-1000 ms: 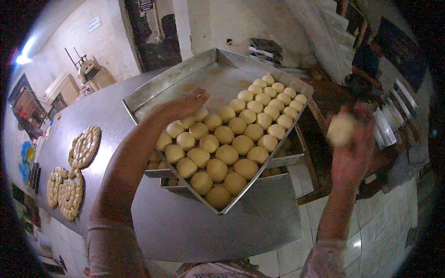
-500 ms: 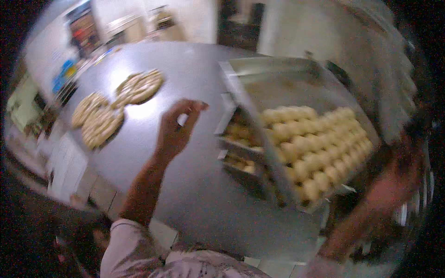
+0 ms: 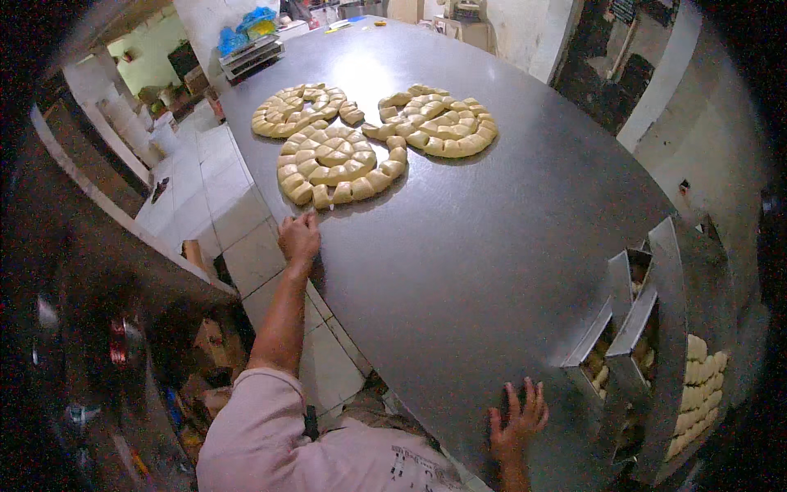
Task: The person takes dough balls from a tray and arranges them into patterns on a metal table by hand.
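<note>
My left hand [image 3: 299, 237] reaches out to the edge of the steel table [image 3: 484, 254], its fingertips at the nearest spiral of cut dough pieces [image 3: 336, 166]. Two more dough spirals [image 3: 299, 108] [image 3: 438, 120] lie behind it. My right hand [image 3: 516, 422] rests flat with fingers spread on the table's near edge and holds nothing. To its right stand stacked metal trays [image 3: 656, 328] with rows of round dough balls [image 3: 697, 385].
A tiled floor [image 3: 221, 221] runs along the table's left side. Dark machinery [image 3: 90, 344] stands at the lower left. Shelves with blue bags [image 3: 246, 37] are at the far end, and a white wall [image 3: 697, 139] is at the right.
The view has swung left from the trays to the dough spirals. My left hand moved from the tray to the nearest spiral. My right hand, which held a dough ball, now lies flat on the table.
</note>
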Available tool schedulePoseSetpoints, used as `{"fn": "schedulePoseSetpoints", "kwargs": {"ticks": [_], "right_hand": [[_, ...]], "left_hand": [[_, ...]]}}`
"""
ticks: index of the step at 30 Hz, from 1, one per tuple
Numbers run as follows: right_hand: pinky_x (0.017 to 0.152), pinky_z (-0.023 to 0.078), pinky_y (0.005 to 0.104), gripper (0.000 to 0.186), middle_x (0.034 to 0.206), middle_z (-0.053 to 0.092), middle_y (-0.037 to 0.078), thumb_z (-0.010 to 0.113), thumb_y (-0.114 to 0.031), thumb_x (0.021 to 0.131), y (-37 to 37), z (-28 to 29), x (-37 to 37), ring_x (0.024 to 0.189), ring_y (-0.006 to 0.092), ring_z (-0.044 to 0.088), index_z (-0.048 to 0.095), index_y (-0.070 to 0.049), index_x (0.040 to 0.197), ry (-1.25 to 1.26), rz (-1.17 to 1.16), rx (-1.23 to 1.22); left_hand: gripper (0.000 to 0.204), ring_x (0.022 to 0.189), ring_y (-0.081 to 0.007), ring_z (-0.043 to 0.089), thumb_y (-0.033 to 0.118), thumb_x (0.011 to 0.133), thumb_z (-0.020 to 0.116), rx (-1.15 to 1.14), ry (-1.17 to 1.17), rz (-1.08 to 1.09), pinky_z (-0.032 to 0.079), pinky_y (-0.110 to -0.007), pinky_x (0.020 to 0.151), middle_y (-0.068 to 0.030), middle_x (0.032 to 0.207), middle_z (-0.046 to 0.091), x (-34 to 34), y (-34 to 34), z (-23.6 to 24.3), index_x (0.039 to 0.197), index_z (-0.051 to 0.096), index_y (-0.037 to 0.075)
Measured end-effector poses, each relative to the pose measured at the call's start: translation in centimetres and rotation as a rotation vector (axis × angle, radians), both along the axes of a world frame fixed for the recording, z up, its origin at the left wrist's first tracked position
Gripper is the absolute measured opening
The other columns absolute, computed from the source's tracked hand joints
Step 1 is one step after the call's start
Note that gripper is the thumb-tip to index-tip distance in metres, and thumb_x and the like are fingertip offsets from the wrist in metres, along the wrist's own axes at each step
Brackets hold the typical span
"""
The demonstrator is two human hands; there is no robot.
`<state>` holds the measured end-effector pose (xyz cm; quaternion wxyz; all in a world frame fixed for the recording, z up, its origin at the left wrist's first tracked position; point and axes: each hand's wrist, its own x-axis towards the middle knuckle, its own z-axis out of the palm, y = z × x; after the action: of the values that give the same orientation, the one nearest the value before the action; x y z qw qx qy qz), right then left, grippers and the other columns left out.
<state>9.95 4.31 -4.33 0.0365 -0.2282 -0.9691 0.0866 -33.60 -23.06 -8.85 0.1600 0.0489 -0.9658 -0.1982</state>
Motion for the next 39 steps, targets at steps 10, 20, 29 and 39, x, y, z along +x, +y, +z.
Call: {"fn": "schedulePoseSetpoints", "kwargs": {"ticks": [10, 20, 29, 39], "right_hand": [[0.101, 0.015, 0.0525, 0.042, 0.136, 0.034, 0.008, 0.055, -0.03, 0.079, -0.8, 0.3, -2.9, 0.128, 0.0311, 0.025, 0.048, -0.021, 0.12, 0.007, -0.155, 0.03], [0.097, 0.033, 0.0375, 0.042, 0.13, 0.04, 0.012, 0.059, -0.018, 0.082, -2.1, 1.3, -4.1, 0.12, 0.0238, 0.038, 0.047, -0.007, 0.12, 0.598, -0.535, -0.947], [0.082, 0.042, 0.0274, 0.027, 0.103, 0.057, 0.004, 0.053, -0.017, 0.087, -2.6, 4.0, 1.6, 0.094, 0.015, 0.053, 0.054, -0.005, 0.111, 0.653, -0.696, -1.123], [0.094, 0.029, 0.0486, 0.032, 0.116, 0.047, 0.022, 0.05, -0.02, 0.083, 11.5, -3.8, 22.0, 0.105, 0.04, 0.042, 0.051, -0.004, 0.111, 0.211, -0.939, 0.22]], "left_hand": [[0.057, 0.098, -0.0349, 0.051, 0.028, 0.066, 0.072, 0.586, -0.03, -0.253, 0.041, -0.041, 0.084, -0.0203, 0.101, 0.055, -7.3, 9.1, 1.0, 0.106, 0.04, 0.004], [0.069, 0.104, -0.0234, 0.049, 0.018, 0.075, 0.069, 1.185, -0.847, -0.987, 0.047, -0.036, 0.084, -0.016, 0.114, 0.044, 11.3, 11.6, 3.6, 0.12, 0.017, 0.012], [0.049, 0.095, -0.0167, 0.053, 0.006, 0.076, 0.063, 0.915, -1.096, -1.553, 0.047, -0.03, 0.08, -0.0094, 0.103, 0.053, 22.9, 16.7, 7.5, 0.119, 0.039, 0.008], [0.025, 0.096, -0.0147, 0.048, 0.009, 0.086, 0.054, 0.863, -1.081, -1.36, 0.045, -0.03, 0.077, -0.0062, 0.1, 0.046, 27.8, 25.4, 4.4, 0.104, 0.036, 0.008]]}}
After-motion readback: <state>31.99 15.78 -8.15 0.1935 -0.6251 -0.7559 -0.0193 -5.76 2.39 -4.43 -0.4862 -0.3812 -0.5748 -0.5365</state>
